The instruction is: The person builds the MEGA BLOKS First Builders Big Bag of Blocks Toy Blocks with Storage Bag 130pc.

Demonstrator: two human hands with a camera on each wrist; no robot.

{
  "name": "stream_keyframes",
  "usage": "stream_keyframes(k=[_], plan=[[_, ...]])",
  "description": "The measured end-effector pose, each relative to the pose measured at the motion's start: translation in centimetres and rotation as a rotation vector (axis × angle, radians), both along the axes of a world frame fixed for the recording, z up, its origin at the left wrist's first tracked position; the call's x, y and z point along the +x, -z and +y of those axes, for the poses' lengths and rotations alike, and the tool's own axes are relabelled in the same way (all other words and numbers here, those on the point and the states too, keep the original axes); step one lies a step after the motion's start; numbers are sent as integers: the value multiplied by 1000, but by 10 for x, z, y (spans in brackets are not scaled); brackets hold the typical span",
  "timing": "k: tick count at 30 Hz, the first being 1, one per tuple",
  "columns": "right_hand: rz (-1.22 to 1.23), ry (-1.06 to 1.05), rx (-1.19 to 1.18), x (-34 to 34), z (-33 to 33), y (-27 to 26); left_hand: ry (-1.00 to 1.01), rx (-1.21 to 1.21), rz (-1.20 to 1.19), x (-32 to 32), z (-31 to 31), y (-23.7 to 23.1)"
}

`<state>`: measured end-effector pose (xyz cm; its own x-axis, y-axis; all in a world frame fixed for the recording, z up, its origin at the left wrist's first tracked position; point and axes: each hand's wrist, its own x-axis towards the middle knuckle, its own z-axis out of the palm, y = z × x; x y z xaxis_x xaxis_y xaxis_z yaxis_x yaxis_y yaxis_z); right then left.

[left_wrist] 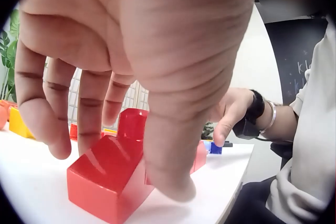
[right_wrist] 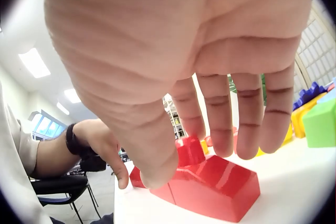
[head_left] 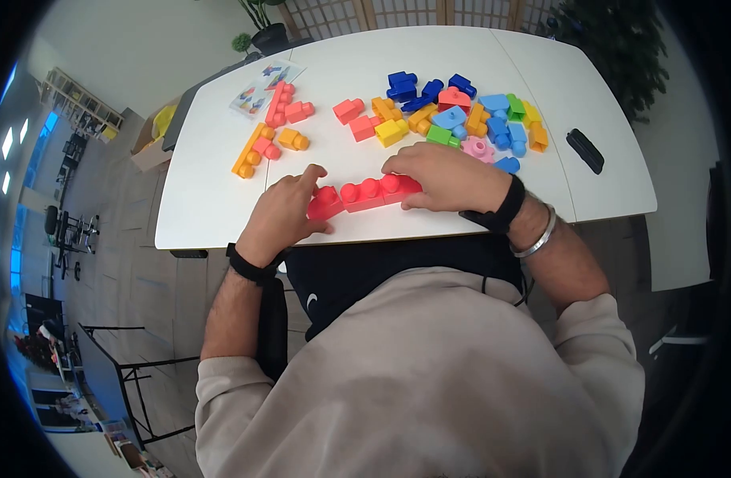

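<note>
Several red toy building blocks [head_left: 364, 196] lie in a row by the table's near edge, studs up. The left-end block [left_wrist: 107, 176] has a sloped top and sits at a slight angle to the others. My left hand [head_left: 278, 213] spans this end, fingers spread on the far side and thumb on the near side. Around the right-end sloped block [right_wrist: 220, 184] is my right hand [head_left: 454, 175], its straight fingers behind the block. That thumb overlaps the block's near face in the right wrist view. The palms partly hide the row in both wrist views.
Yellow-orange and coral blocks [head_left: 279, 102] stand back left beside a printed picture sheet [head_left: 263, 89]. A mixed heap of blue, yellow, green and pink blocks [head_left: 449, 117] covers the back right. A black case [head_left: 585, 151] lies at the right of the white table [head_left: 202, 171].
</note>
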<state>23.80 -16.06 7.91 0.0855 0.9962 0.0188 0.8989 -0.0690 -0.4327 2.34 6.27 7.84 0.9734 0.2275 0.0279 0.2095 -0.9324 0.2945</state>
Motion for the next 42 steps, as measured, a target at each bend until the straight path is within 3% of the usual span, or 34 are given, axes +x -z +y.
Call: stream_keyframes(k=[6, 18, 36, 42], plan=[[-88, 7, 84, -4, 7, 16, 121, 1, -98, 11, -4, 4], [-72, 40, 217, -12, 14, 36, 156, -108, -203, 18, -5, 17], [-64, 63, 293, -9, 17, 47, 166, -137, -284, 23, -9, 28], [-88, 74, 176, -10, 18, 43, 183, -124, -262, 24, -9, 29]])
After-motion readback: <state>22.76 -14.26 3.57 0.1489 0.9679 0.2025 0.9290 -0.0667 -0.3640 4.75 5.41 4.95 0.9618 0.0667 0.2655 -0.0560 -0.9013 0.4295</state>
